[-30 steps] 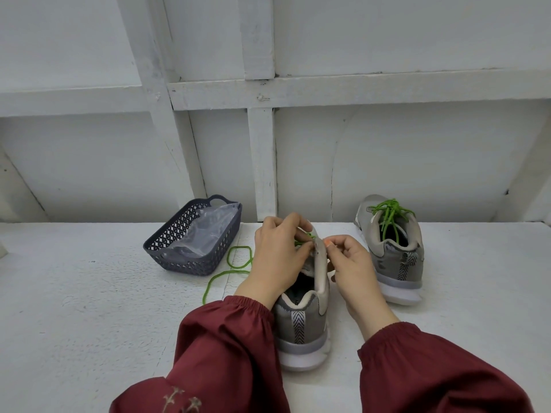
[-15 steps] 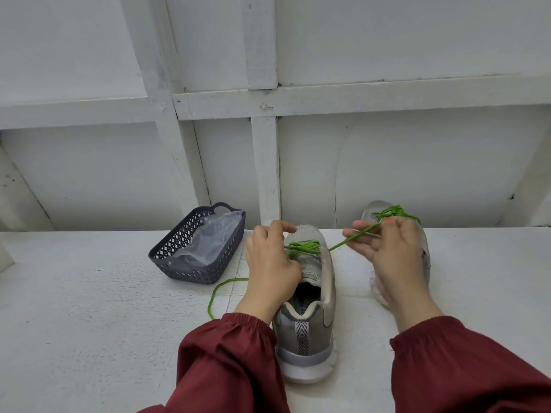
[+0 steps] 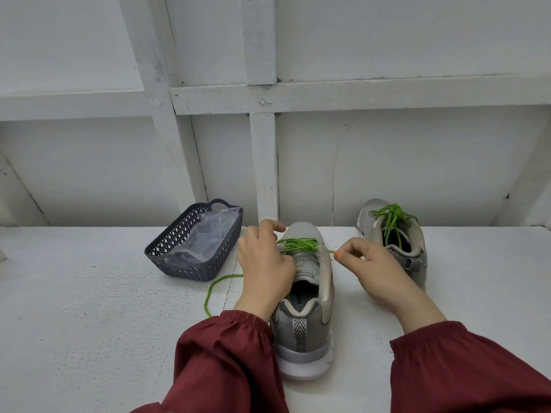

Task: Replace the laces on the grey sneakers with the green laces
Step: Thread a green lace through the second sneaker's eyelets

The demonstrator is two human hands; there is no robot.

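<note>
The right hand (image 3: 372,260) pinches the lace (image 3: 298,244); the left hand (image 3: 265,263) grips the sneaker (image 3: 310,296). Tugging too hard could leave uneven ends or tip it.

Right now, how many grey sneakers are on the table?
2. The near sneaker stands at centre, held by the left hand; the right hand pinches its green lace; the far sneaker stands behind the right hand. None appears hidden.
</note>
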